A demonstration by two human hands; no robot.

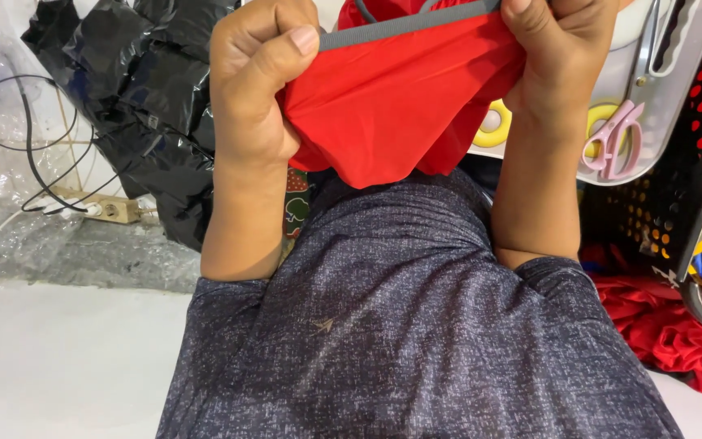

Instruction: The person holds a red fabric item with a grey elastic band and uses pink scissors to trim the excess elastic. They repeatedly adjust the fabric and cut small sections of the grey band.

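Person wears a dark grey heathered short-sleeve shirt (416, 325) with fine pale flecks and a small faint arrow-like mark near the middle. Both forearms bare, sleeves ending near the elbows. No rings, watch or gloves on either hand.

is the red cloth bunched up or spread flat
Bunched: the red cloth hangs in folds, gripped at its grey edge by the left hand and right hand.

Left hand (257, 77), right hand (558, 57) clenched, raised.

2 hands (257, 81) (558, 57), 1 red cloth (392, 106), 1 pink scissors (615, 138), 1 black bag (156, 89).
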